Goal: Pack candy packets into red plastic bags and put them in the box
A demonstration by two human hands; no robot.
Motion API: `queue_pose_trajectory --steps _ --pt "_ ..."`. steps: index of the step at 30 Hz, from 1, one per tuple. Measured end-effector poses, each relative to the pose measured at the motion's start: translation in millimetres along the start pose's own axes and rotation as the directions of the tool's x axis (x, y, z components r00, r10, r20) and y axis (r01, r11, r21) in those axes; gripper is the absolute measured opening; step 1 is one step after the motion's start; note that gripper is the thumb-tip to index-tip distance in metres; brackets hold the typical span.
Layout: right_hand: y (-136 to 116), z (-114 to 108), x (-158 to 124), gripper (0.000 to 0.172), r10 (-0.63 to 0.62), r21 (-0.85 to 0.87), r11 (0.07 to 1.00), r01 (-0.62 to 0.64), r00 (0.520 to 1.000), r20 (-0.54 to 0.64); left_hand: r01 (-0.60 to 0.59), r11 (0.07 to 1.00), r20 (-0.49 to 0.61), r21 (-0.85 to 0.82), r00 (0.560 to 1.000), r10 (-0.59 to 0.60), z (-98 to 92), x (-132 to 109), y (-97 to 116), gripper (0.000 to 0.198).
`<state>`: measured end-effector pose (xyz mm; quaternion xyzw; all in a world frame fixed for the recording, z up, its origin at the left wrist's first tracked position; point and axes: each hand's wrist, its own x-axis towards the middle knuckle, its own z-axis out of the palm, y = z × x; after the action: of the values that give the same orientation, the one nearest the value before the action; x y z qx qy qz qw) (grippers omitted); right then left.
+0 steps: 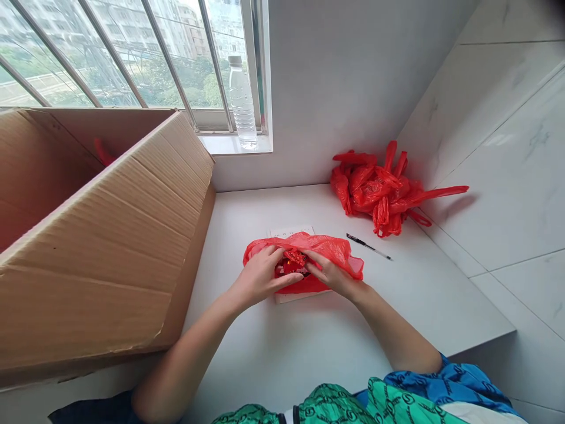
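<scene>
1. Two hands, ours, work at one red bag (339,252), which lies on the white table (247,353) in front of us, over a printed sheet (291,231).
2. Our left hand (260,275) rests at the bag's left side, thumb spread from bent fingers and reaching across the mouth. Our right hand (329,274) comes in from the other side, fingers over the mouth. The hands are apart; we cannot tell whether either one pinches the film or the contents (289,266).
3. We judge the handling of the bag to be partway through. Its mouth is parted and the contents show inside; the mouth is not yet gathered or tied. We cannot tell whether things are going in or coming out.
4. Thin, crinkled film makes up the bag, glossy and slightly see-through. The contents look shiny, red and dark with small bright specks, too covered for us to name.
5. Beyond the bag, near the wall, we have a loose pile (379,188) of similar film, knotted and looped, with long strips sticking out. A slim pen (369,246) lies between.
6. To our left stands a box (110,247) of creased brown cardboard, open-topped, with a red scrap (103,153) inside. A clear, ribbed bottle (242,106) stands on the sill.
</scene>
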<state>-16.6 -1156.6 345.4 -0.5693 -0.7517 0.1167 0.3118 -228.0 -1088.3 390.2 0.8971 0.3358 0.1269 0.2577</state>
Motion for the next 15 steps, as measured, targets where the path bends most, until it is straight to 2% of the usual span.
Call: queue_pose_trajectory --steps 2,5,8,9,11,13,15 --pt "-6 1 1 0.05 -0.066 0.067 0.995 0.068 0.997 -0.025 0.011 0.966 -0.002 -0.258 1.0 -0.012 -1.6 -2 5 0.049" --pt "-13 -4 1 0.061 -0.107 0.154 0.981 0.118 0.992 -0.073 0.036 0.883 0.029 -0.468 0.999 -0.025 -2.6 -3 7 0.051" --pt "-16 -14 0 0.077 0.01 0.36 0.933 -0.013 1.0 0.008 -0.003 0.826 0.03 -0.564 0.999 0.024 -5.8 -3 6 0.05" --pt "-16 -16 0 0.077 0.071 0.446 0.891 -0.089 0.996 0.056 -0.013 0.812 0.021 -0.583 0.999 0.031 -7.2 -3 6 0.049" --pt "-15 -18 1 0.059 0.157 0.585 0.784 -0.209 0.978 0.138 -0.023 0.797 0.007 -0.603 0.999 0.035 -9.3 -4 7 0.046" --pt "-14 -17 3 0.04 0.19 0.663 0.705 -0.253 0.967 0.168 -0.022 0.794 0.007 -0.607 0.999 0.033 -10.0 -4 8 0.044" --pt "-12 -14 5 0.034 0.199 0.693 0.677 -0.248 0.968 0.152 -0.018 0.809 0.015 -0.587 0.999 0.033 -9.6 -5 8 0.045"
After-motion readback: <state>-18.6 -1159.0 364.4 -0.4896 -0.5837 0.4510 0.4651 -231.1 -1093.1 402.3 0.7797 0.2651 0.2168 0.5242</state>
